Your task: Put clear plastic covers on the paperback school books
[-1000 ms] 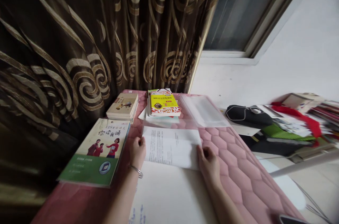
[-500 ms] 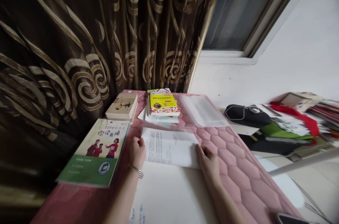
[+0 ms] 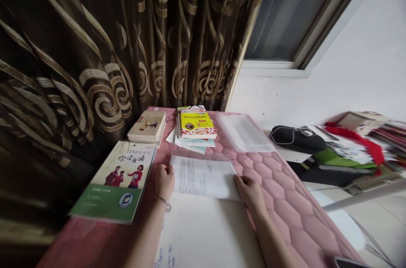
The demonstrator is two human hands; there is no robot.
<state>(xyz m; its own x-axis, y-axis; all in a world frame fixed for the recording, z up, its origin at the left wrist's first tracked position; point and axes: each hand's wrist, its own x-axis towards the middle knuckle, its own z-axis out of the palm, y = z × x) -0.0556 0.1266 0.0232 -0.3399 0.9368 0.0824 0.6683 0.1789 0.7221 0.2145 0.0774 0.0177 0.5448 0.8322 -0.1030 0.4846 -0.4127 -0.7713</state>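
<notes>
The printed sheet (image 3: 204, 177) lies flat on the pink quilted tabletop (image 3: 279, 200), in the middle and close to the person. Its long axis runs left to right, and its near edge overlaps a larger white sheet (image 3: 203, 230) that reaches toward the near edge. The lines of print run along the long axis, too small to read. To the left, just beside it, lies a green book (image 3: 117, 181) with its cover up. Farther off are a small stack of books (image 3: 147, 126), a yellow book (image 3: 196, 123) on top of some papers, and a clear plastic sleeve (image 3: 244, 132) to the right of that. A dark patterned curtain (image 3: 95, 48) hangs behind them, and a black pouch (image 3: 296, 138) sits among clutter well off to the right. Nothing lies across the printed sheet itself. The left hand (image 3: 164, 180), with a bracelet (image 3: 164, 203) at the wrist, rests with lightly bent fingers on the sheet's left edge. The right hand (image 3: 250, 192) touches its right edge the same way. For either grip, I cannot tell whether it pinches the paper or only presses on it.
</notes>
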